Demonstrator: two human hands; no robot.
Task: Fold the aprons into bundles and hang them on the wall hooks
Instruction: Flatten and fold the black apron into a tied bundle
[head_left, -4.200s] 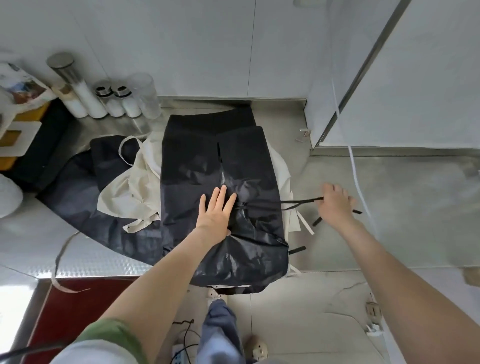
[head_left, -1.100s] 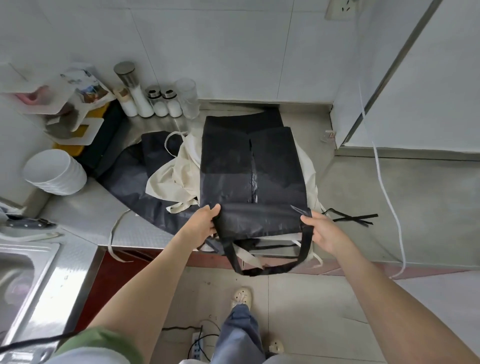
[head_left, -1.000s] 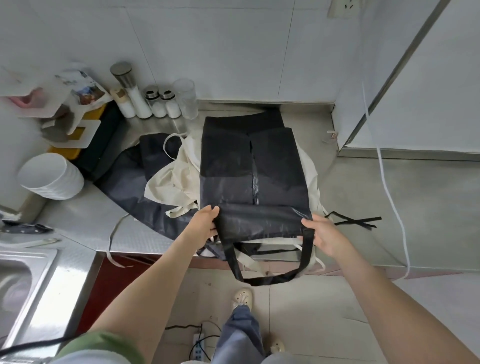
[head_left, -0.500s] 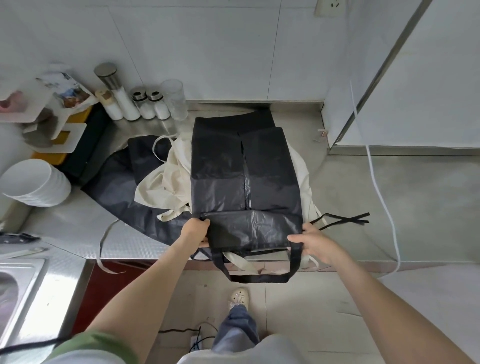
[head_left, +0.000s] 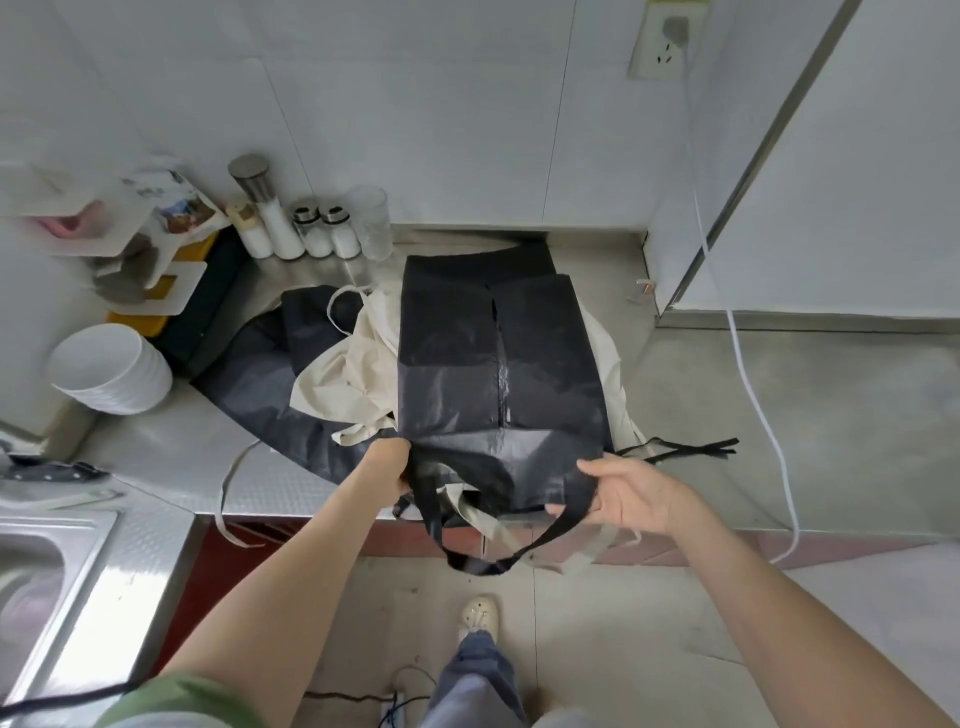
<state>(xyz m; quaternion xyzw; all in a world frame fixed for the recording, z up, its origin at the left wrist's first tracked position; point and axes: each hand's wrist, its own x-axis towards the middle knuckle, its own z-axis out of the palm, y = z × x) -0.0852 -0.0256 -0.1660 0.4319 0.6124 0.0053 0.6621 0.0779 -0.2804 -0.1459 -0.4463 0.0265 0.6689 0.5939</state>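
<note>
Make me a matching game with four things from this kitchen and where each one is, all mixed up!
Things:
1. glossy black folded apron
2. stack of round white bowls
3. white wall socket
4. clear glass tumbler

Places:
A. high on the tiled wall
B. at the back of the steel counter, beside the metal-lidded shakers
C. on top of the cream cloth apron
D. far left on the counter

Pairs: 1-C, 2-D, 3-A, 4-B
</note>
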